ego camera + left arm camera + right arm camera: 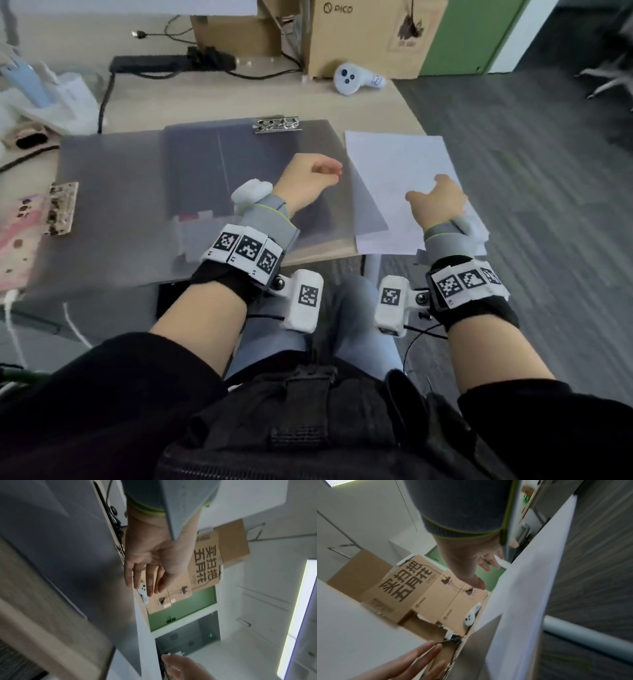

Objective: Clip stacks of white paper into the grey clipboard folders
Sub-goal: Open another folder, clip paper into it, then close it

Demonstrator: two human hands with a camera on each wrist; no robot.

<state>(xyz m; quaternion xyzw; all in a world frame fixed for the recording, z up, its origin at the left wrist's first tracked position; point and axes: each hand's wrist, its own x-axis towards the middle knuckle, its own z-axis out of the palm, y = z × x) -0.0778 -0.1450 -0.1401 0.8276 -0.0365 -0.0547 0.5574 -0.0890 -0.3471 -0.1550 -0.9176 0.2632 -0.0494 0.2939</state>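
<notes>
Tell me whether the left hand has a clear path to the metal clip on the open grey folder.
Probably yes. The left hand is over the folder holding nothing, and only bare grey surface lies before the clip.

Soft daylight, motion-blurred, wide-angle edges

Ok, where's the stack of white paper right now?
In the head view the stack of white paper lies at the desk's right edge, just right of the grey clipboard folder, with the right hand over its near part.
</notes>
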